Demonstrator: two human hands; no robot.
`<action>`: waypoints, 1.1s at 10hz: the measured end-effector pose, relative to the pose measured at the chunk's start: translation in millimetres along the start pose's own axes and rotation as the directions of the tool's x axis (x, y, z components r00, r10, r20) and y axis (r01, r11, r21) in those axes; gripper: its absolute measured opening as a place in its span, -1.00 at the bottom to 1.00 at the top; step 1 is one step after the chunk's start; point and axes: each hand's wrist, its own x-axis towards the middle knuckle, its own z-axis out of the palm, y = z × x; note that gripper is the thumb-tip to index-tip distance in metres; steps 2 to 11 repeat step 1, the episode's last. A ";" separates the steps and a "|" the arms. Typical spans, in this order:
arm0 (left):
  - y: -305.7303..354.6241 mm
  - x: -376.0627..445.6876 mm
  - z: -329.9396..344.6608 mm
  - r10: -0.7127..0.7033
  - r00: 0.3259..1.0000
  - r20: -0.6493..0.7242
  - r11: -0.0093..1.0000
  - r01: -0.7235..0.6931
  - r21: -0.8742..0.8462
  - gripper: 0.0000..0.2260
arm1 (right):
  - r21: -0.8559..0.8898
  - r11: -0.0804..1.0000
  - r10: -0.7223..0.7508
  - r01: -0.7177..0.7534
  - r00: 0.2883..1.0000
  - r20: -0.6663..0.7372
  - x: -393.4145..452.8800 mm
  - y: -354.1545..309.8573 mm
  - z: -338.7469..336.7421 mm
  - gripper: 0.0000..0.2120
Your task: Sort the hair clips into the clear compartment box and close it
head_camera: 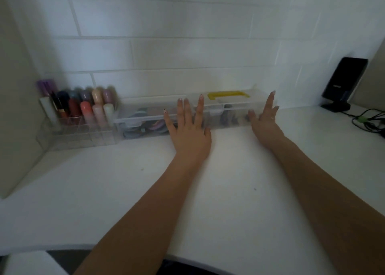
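Note:
The clear compartment box [143, 118] lies along the tiled wall at the back of the white counter, lid down, with a yellow handle [228, 94] on top. Coloured hair clips [145, 127] show blurrily through its front wall. My left hand [189, 128] has its fingers straight and spread against the box's front, near the middle. At the box's right end, my right hand [264, 120] is also spread, fingers straight, touching the front corner. Neither hand holds anything.
A clear organiser [83, 133] full of coloured bottles stands left of the box. A black device on a stand [343, 82] sits at the back right, with tangled cables [368, 121] beside it. The white counter [229, 181] stretches toward me.

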 end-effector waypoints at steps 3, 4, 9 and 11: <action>-1.3 2.7 -1.0 -0.009 0.999 -0.036 1.000 0.008 -0.023 -0.37 | 0.055 0.997 0.054 -0.053 0.998 -0.023 -3.0 -5.6 1.9 -0.35; -1.3 2.7 -1.0 -0.009 0.999 -0.036 1.000 0.008 -0.023 -0.37 | 0.055 0.997 0.054 -0.053 0.998 -0.023 -3.0 -5.6 1.9 -0.35; -1.3 2.7 -1.0 -0.009 0.999 -0.036 1.000 0.008 -0.023 -0.37 | 0.055 0.997 0.054 -0.053 0.998 -0.023 -3.0 -5.6 1.9 -0.35; -1.3 2.7 -1.0 -0.009 0.999 -0.036 1.000 0.008 -0.023 -0.37 | 0.055 0.997 0.054 -0.053 0.998 -0.023 -3.0 -5.6 1.9 -0.35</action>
